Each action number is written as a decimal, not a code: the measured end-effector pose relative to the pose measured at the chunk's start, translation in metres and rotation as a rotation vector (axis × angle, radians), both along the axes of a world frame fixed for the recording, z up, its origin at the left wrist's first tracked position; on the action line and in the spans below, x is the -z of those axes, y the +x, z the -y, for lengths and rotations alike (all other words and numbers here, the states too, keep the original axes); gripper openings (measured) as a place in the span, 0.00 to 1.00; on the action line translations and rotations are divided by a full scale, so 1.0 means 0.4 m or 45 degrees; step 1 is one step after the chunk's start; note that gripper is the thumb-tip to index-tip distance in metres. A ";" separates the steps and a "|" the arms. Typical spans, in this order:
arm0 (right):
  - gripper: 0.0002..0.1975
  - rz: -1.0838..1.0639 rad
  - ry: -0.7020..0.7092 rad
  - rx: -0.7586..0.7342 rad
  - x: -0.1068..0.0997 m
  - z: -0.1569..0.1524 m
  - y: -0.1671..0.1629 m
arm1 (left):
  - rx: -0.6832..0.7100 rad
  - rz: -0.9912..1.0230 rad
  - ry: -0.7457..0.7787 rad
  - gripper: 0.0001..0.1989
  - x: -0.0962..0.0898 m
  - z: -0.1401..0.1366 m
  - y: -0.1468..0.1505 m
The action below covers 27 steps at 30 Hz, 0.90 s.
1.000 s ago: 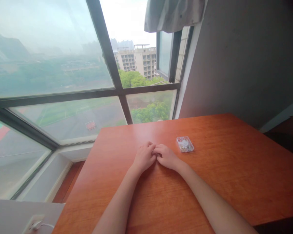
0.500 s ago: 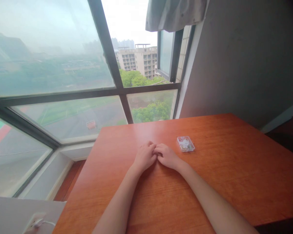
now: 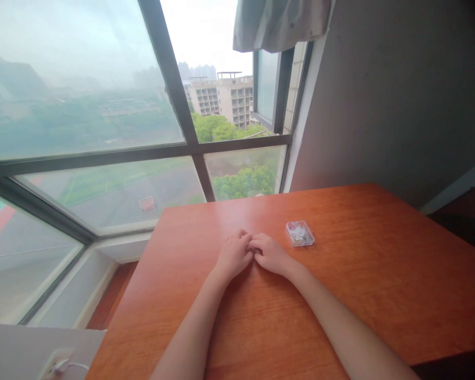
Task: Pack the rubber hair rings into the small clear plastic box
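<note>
Clear square plastic box (image 3: 300, 234) is set on the reddish-brown wood-grain table (image 3: 380, 274) near the right hand (image 3: 269, 254), its curled fingers rested against the left hand (image 3: 233, 255); any grip is hidden. Apparently, rest is being taken; for reaching, hands must be parted.

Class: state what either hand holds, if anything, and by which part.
No held object is visible: left hand and right hand meet at the fingers. Whether they hide something cannot be told.

The table (image 3: 380, 285) is reddish-brown with visible grain. A clear box (image 3: 300, 234), left hand (image 3: 233, 256) and right hand (image 3: 272, 254) rest on it.
</note>
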State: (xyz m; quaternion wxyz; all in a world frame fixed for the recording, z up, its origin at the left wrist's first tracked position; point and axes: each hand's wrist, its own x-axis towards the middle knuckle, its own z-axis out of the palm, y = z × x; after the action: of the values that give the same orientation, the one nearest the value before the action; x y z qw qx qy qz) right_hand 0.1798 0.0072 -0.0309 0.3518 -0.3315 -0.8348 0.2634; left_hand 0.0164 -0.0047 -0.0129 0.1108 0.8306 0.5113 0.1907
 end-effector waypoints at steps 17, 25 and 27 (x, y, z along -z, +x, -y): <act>0.17 0.005 0.015 -0.001 -0.006 0.002 0.000 | -0.001 -0.017 -0.015 0.08 -0.005 0.002 0.001; 0.18 0.016 0.012 0.003 -0.007 0.003 0.000 | -0.019 -0.017 -0.034 0.09 -0.010 0.003 0.002; 0.18 0.009 0.015 0.002 -0.006 0.002 -0.001 | -0.018 -0.014 -0.036 0.09 -0.011 0.003 0.002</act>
State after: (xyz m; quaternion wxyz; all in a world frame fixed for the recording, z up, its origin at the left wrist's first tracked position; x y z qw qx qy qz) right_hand 0.1795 0.0063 -0.0285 0.3509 -0.3310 -0.8374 0.2572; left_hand 0.0174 -0.0059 -0.0084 0.1181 0.8265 0.5203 0.1796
